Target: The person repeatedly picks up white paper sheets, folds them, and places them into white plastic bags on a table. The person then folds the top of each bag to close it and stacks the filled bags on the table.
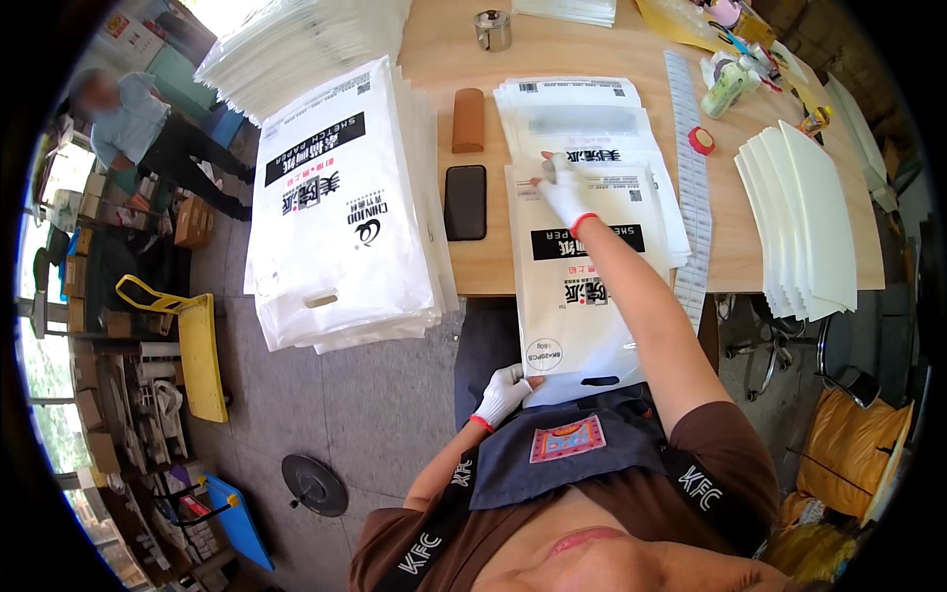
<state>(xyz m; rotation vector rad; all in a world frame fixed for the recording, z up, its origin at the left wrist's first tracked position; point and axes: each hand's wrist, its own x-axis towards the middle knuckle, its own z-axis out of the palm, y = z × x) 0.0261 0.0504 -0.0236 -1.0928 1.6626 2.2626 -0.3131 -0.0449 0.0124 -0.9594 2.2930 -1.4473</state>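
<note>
A white printed plastic bag of paper (pixel 592 266) lies in front of me, its near end hanging past the table edge toward my lap. At its lower left corner my left hand (pixel 504 395), in a white glove with bare fingertips, is closed with the thumb on top of the bag. My right hand (pixel 566 193), gloved the same way, reaches over the bag's far left part, thumb and forefinger apart; nothing shows between them. Under and beyond this bag are more printed bags (pixel 572 94). A tall stack of similar bags (pixel 340 197) stands to the left.
Between the stacks lie a black phone (pixel 466 203) and a brown block (pixel 469 120). A long ruler (pixel 688 168), a red tape roll (pixel 700 140) and fanned white sheets (pixel 799 222) are to the right. A metal cup (pixel 492 31) stands far back. A person (pixel 148 123) stands left beyond the table.
</note>
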